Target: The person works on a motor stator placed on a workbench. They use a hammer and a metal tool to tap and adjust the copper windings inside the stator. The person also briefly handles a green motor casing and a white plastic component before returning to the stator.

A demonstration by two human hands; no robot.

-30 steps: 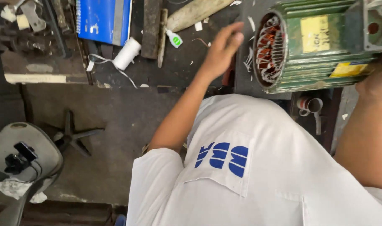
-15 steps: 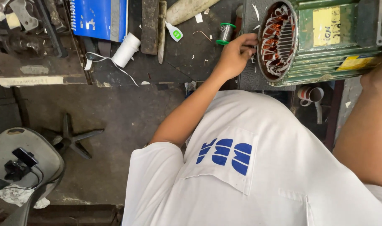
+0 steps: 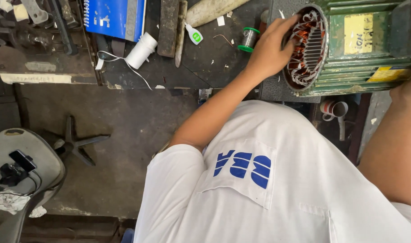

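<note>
A green electric motor housing [image 3: 365, 54] lies on its side on the dark workbench, its open end facing left. Copper stator windings [image 3: 304, 49] show inside the opening. My left hand [image 3: 269, 50] reaches across to that opening, fingers spread, fingertips on the rim and the windings, holding nothing that I can see. My right forearm [image 3: 401, 135] runs up the right edge toward the motor's near side; the hand itself is hidden at the housing. A small spool of green wire [image 3: 249, 38] stands just left of my left hand.
On the bench sit a small white bottle with a green label [image 3: 194, 34], a white roll with a loose cord [image 3: 141, 49], a blue notebook [image 3: 115, 18], a flat metal bar [image 3: 168, 27] and a wooden handle [image 3: 214, 9]. A grey chair [image 3: 21, 166] stands lower left.
My left hand has moved right from above the bench to the motor's open end, and its fingers now rest on the windings. The view has shifted slightly.
</note>
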